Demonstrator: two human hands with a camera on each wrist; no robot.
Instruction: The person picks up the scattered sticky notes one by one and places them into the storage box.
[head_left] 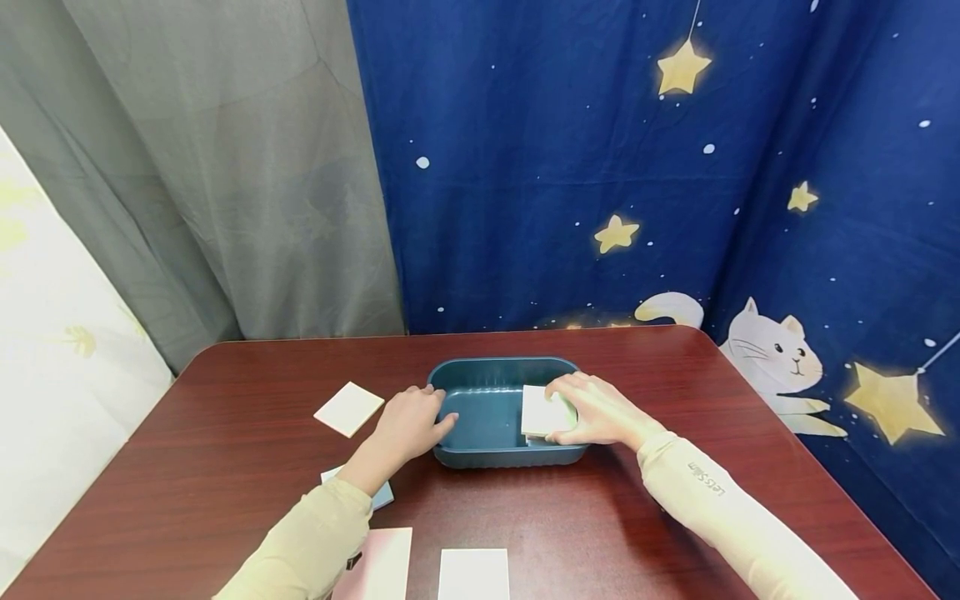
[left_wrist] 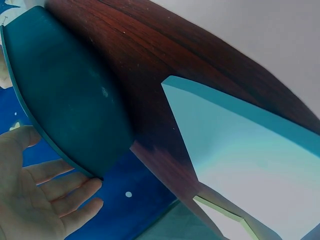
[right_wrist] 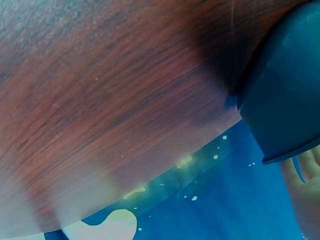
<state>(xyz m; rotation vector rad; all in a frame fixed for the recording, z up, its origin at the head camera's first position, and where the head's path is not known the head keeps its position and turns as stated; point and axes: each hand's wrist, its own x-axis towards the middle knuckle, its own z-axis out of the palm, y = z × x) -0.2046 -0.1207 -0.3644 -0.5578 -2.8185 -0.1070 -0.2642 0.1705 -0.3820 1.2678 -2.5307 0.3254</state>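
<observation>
A dark teal plastic bin [head_left: 507, 458] stands near the far side of the table. Inside it, at the right end, a square white note pad [head_left: 542, 410] lies over another pad whose edge shows below. My right hand [head_left: 600, 410] reaches over the right rim and holds the white pad between thumb and fingers. In the right wrist view the bin wall [right_wrist: 287, 95] covers most of that hand's fingers [right_wrist: 309, 165]. My left hand [head_left: 412, 422] rests at the bin's left rim, fingers fairly straight; the left wrist view has its fingertips [left_wrist: 92, 185] right at the rim.
Left of the bin lies a cream note pad [head_left: 349, 408]. A pale blue pad [head_left: 382, 495] is partly under my left forearm. Nearer me are a pink pad [head_left: 388, 562] and a white pad [head_left: 474, 575]. Curtains hang behind the brown table [head_left: 247, 467].
</observation>
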